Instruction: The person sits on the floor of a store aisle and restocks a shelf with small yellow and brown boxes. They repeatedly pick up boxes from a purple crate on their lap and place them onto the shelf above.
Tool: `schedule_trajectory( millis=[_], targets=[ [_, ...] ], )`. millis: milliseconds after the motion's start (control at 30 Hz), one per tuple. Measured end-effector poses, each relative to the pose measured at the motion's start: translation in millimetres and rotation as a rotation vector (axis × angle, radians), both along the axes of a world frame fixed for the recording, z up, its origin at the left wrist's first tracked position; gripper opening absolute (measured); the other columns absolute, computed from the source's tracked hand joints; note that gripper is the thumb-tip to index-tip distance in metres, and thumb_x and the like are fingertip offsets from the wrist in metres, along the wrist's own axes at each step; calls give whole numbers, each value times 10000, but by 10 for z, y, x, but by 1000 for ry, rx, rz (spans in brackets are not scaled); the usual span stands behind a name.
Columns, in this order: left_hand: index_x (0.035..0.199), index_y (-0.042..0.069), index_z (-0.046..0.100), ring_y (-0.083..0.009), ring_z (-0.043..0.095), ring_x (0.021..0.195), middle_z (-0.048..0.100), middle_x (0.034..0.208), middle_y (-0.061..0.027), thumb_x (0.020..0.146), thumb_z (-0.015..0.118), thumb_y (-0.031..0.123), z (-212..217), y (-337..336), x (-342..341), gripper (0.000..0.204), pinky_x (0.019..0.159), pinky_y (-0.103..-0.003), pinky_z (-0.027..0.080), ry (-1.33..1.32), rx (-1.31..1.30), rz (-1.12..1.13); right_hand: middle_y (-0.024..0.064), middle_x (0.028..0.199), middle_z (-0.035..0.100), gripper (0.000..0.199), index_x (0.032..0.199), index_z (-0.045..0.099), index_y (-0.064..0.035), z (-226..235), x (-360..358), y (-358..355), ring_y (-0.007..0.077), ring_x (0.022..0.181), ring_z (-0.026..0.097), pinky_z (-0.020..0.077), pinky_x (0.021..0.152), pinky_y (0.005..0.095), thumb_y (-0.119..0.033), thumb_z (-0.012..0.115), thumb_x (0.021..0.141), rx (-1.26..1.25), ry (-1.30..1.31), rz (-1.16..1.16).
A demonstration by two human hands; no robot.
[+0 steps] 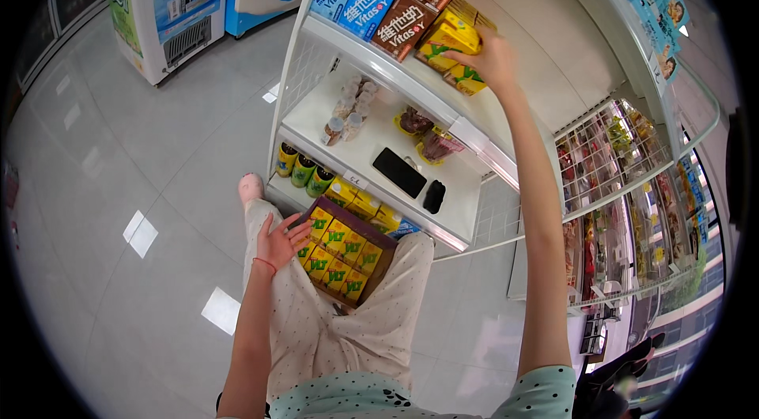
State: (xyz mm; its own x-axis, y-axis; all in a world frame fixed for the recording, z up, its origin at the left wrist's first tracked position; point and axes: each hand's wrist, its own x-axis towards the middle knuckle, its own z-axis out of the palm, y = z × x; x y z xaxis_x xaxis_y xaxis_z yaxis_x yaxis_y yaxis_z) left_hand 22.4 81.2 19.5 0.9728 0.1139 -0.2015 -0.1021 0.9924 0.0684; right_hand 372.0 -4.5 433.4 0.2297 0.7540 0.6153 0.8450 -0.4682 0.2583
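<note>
My right hand (492, 63) reaches to the upper shelf, its thumb and fingers closed round a yellow drink carton (456, 33). More yellow cartons (465, 81) stand by it, partly covered by the hand. To their left are rows of brown drink cartons (403, 26) and blue drink cartons (368, 6). Lower down, my left hand (281, 245) hovers with fingers spread at the left side of an open cardboard box (378, 237). Several yellow cartons (336, 239) sit in rows inside that box, between my knees.
On the middle shelf lie a black phone (399, 172), a small black object (433, 197), several jars (334, 128) and bagged dark food (435, 144). Cans (303, 171) line the bottom shelf. Wire racks (617, 158) stand at the right, with freezer cabinets (178, 12) at the far left.
</note>
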Motion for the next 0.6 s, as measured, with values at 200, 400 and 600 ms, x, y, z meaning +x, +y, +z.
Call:
schedule_trajectory(
  millis=[200, 400, 600],
  targets=[
    [1321, 27, 379, -296, 463, 1174, 407, 1343, -229, 897, 364, 540, -21, 52, -68, 666, 988, -429, 359, -25, -7, 26, 116, 786, 655, 581, 960, 620, 4, 177, -471, -366, 194, 701, 644, 504, 623, 293, -403, 823, 599, 268, 84, 187],
    [1327, 28, 377, -277, 467, 1179, 415, 1344, -214, 901, 360, 539, -84, 93, -125, 665, 983, -410, 371, 12, 32, 30, 74, 830, 658, 560, 947, 625, 3, -425, -1411, -736, 150, 702, 627, 502, 641, 274, -320, 861, 555, 179, 405, 350],
    [1354, 19, 347, -283, 445, 1208, 408, 1346, -216, 929, 358, 475, -224, 101, -94, 623, 1020, -415, 346, 87, 65, -49, 101, 793, 629, 628, 891, 622, -24, -1994, -1725, -879, 257, 654, 609, 491, 609, 317, -504, 809, 532, -100, 687, 160]
  ],
)
